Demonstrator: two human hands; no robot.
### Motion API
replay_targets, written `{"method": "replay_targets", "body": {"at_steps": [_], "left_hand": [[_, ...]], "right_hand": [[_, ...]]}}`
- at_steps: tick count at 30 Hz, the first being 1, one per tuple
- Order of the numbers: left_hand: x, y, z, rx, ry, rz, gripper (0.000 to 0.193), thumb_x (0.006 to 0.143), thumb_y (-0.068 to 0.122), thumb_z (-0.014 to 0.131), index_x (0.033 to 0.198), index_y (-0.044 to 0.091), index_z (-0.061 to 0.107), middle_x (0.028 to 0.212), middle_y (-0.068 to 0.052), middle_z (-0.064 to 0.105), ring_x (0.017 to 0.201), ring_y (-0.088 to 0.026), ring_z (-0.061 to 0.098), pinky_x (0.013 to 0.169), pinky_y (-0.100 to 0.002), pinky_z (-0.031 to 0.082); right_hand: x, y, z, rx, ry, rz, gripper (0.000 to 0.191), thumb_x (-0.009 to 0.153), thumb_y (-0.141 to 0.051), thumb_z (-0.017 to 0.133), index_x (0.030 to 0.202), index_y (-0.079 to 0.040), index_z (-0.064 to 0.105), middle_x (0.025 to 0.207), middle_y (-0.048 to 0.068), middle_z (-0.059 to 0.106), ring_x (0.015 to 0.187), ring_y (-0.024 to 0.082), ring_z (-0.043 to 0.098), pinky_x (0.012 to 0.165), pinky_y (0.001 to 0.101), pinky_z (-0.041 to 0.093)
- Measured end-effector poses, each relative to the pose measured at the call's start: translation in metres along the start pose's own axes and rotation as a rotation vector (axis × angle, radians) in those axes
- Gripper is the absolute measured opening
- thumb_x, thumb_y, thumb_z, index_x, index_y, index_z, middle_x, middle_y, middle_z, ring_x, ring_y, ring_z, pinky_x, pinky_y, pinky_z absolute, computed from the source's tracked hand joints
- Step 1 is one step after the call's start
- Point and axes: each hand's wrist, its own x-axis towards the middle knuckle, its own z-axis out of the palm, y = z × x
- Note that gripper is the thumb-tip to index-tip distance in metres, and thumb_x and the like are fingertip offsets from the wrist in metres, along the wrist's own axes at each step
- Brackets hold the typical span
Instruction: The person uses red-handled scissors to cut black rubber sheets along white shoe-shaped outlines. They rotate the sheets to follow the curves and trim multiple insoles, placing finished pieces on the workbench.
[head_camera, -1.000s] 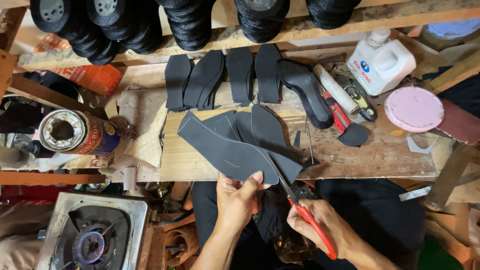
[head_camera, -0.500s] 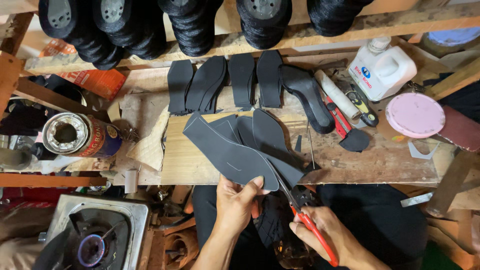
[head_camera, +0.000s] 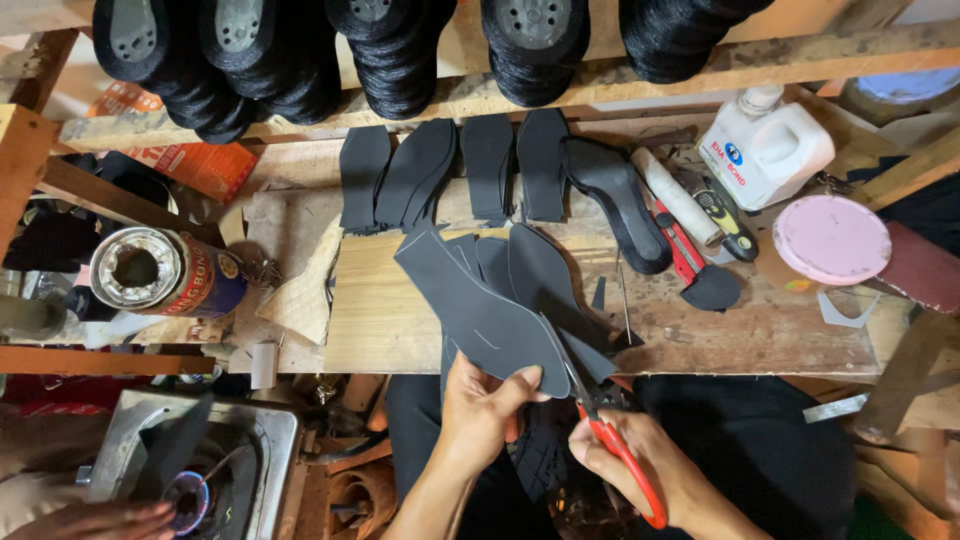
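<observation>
Scissors, red-handled, in the person's right hand, fingers closed through the loops, blades biting into the lower right edge of a dark grey sole-shaped sheet. Left hand pinches that sheet at its near end, thumb on top, fingers under. Sheet angles up and left over the wooden board; more grey cut pieces fan out behind it. Row of black insole blanks lies along the board's far edge, a finished black sole at its right end. White glue jug, pink round lid and red utility knife sit right of that. Open tin can at left. Another person's hand by a lit gas burner, lower left.
</observation>
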Motion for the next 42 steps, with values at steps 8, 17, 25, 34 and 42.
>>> {"method": "replay_targets", "body": {"at_steps": [8, 17, 25, 34, 42], "left_hand": [[-0.001, 0.005, 0.0, -0.041, -0.024, 0.001, 0.032, 0.085, -0.003, 0.069, 0.114, -0.001, 0.055, 0.084, -0.012, 0.072, 0.054, -0.01, 0.064, 0.034, -0.021, 0.04], [0.0, 0.016, 0.001, -0.08, -0.044, 0.005, 0.042, 0.083, -0.004, 0.07, 0.121, 0.002, 0.052, 0.09, -0.009, 0.068, 0.058, -0.011, 0.063, 0.035, -0.022, 0.044], [-0.001, 0.031, 0.003, -0.077, 0.035, -0.049, 0.042, 0.083, -0.004, 0.066, 0.12, 0.003, 0.048, 0.083, -0.013, 0.068, 0.043, -0.017, 0.06, 0.029, -0.028, 0.043], [-0.003, 0.016, -0.001, -0.008, -0.037, -0.026, 0.045, 0.084, -0.005, 0.068, 0.125, 0.001, 0.051, 0.083, -0.011, 0.068, 0.042, -0.012, 0.054, 0.036, -0.024, 0.043], [-0.003, 0.007, -0.009, 0.004, -0.086, -0.031, 0.047, 0.083, -0.004, 0.071, 0.126, -0.001, 0.053, 0.086, -0.01, 0.067, 0.049, -0.011, 0.055, 0.04, -0.022, 0.044]], "right_hand": [[-0.001, 0.001, 0.0, -0.078, -0.003, 0.173, 0.019, 0.085, -0.024, 0.068, 0.082, -0.005, 0.069, 0.053, 0.004, 0.059, 0.047, 0.013, 0.059, 0.05, 0.0328, 0.05], [-0.007, 0.016, -0.002, 0.066, 0.017, 0.178, 0.033, 0.086, -0.021, 0.075, 0.063, -0.005, 0.058, 0.052, -0.002, 0.051, 0.048, 0.009, 0.048, 0.047, 0.0313, 0.042], [0.0, -0.014, -0.003, 0.034, -0.059, 0.319, 0.026, 0.088, -0.032, 0.072, 0.079, -0.008, 0.066, 0.052, 0.002, 0.055, 0.047, 0.014, 0.052, 0.048, 0.0324, 0.043], [0.004, -0.009, 0.0, 0.047, -0.025, 0.119, 0.021, 0.084, -0.026, 0.069, 0.081, -0.004, 0.07, 0.059, 0.001, 0.058, 0.055, 0.011, 0.056, 0.054, 0.0314, 0.048], [-0.004, 0.008, -0.007, 0.033, -0.057, 0.211, 0.021, 0.085, -0.021, 0.072, 0.075, -0.003, 0.068, 0.057, 0.001, 0.058, 0.054, 0.011, 0.054, 0.053, 0.031, 0.048]]}}
